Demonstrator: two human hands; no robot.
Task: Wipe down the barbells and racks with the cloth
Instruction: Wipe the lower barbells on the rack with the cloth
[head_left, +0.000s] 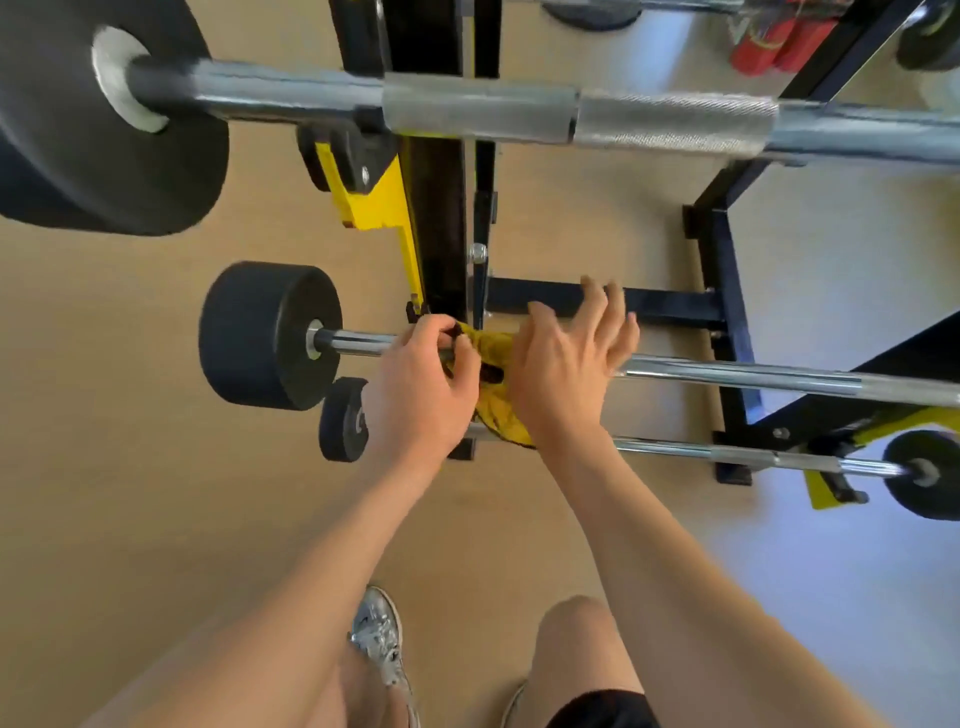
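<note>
A yellow cloth (493, 374) is draped over the middle barbell (727, 375), close to the black and yellow rack upright (436, 234). My left hand (421, 384) pinches the cloth's left edge against the bar. My right hand (566, 364) lies flat over the cloth's right side with its fingers spread. A thicker barbell (519, 111) with a big black plate (104, 114) rests higher on the rack. A third, thinner barbell (727, 451) sits lower, partly hidden behind my right wrist.
A thick black weight (270, 335) caps the middle bar's left end, with a small plate (343, 420) below it. The black rack frame (727, 312) stands on a tan floor. Red objects (774, 44) lie at the top right. My shoe (379, 639) and knee are below.
</note>
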